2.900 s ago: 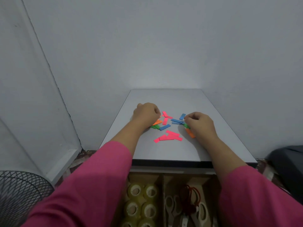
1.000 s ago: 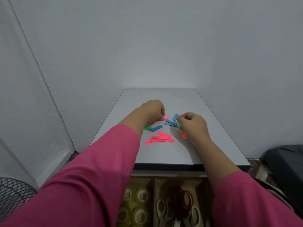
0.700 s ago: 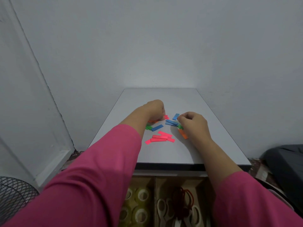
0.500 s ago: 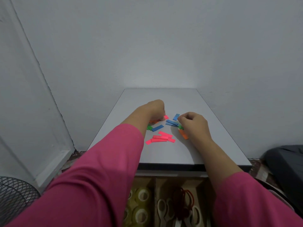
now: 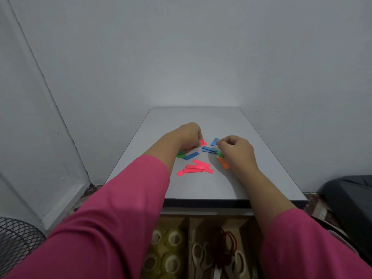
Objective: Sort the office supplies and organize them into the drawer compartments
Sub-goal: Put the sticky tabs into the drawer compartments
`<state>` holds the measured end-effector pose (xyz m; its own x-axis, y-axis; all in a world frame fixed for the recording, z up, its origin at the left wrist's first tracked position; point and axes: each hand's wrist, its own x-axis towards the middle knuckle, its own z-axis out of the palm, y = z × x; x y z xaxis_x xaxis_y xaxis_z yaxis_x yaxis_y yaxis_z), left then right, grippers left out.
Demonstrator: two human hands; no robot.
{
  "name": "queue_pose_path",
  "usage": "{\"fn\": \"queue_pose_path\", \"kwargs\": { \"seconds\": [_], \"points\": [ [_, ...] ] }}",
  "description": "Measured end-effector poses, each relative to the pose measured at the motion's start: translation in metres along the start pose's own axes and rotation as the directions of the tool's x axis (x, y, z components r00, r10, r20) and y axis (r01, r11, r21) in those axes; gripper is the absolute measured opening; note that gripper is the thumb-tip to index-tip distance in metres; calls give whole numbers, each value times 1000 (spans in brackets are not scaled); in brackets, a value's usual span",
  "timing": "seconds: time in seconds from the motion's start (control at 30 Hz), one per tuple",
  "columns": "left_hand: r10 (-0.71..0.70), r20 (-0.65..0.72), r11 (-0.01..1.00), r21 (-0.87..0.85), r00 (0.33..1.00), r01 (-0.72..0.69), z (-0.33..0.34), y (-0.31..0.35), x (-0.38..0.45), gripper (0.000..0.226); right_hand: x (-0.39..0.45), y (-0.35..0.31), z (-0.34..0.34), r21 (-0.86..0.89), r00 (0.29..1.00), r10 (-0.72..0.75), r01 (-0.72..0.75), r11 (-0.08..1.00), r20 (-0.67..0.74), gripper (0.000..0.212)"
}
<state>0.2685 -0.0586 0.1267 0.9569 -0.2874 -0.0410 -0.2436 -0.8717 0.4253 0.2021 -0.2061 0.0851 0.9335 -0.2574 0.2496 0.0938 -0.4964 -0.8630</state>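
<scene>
Drawer: open below the table's near edge, brown walls and dividers, cardboard-like; two compartments in view
Left compartment: clear tape rolls, round with open cores, yellowish; four visible, others may be cut off by the sleeve and the frame edge
Right compartment: scissors with pale looped handles, count unclear; a tangle of red rubber bands lies over them
Table: flat grey top, dark front edge, set against a plain wall
Paper strips: small flat rectangles, scattered mid-table between the hands, none in the drawer
Pink strips: about five overlapping in a near cluster, plus one at the left fingertips
Blue strips: about four; one lies alone beside the green ones
Green strips: two or so by the left wrist, one more under the right hand
Orange strip: one beside the right hand; another partly hidden under the left hand
Left hand: fingers curled down, tips pinching a pink strip
Right hand: curled into a loose fist over the strips; cannot tell whether it holds one
Sleeves: pink fabric, both arms
Floor left: black wire-mesh basket
</scene>
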Motion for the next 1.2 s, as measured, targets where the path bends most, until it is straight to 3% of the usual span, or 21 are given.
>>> {"fn": "queue_pose_path", "kwargs": {
  "seconds": [0.13,0.3,0.53,0.77,0.97,1.07,1.2],
  "points": [
    [-18,-65,1000,20,998,19,6,-6,3,14,0,0,0,-3,1000,-4,4,1000,0,18],
    [28,-299,942,-311,954,-125,-3,-2,-17,9,-2,-2,-3,23,1000,13,-13,1000,8,18],
    [69,-200,886,-438,977,-153,6,-5,-92,7,-2,-3,-2,46,1000,23,-24,999,8,18],
    [64,-291,907,-382,955,-177,27,-17,-109,15,-7,-7,-5,58,1000,1,-2,998,24,19],
    [6,-361,821,-531,933,-210,29,-20,-118,13,-9,-7,-4,42,998,-19,16,999,59,16],
    [-38,-349,871,-471,936,-140,37,-26,-123,26,-15,-12,-4,-83,988,-115,123,989,100,18],
    [-51,-346,929,-360,937,-83,42,-24,-122,37,-26,-15,-2,-256,923,-352,381,889,153,18]
  ]
}}
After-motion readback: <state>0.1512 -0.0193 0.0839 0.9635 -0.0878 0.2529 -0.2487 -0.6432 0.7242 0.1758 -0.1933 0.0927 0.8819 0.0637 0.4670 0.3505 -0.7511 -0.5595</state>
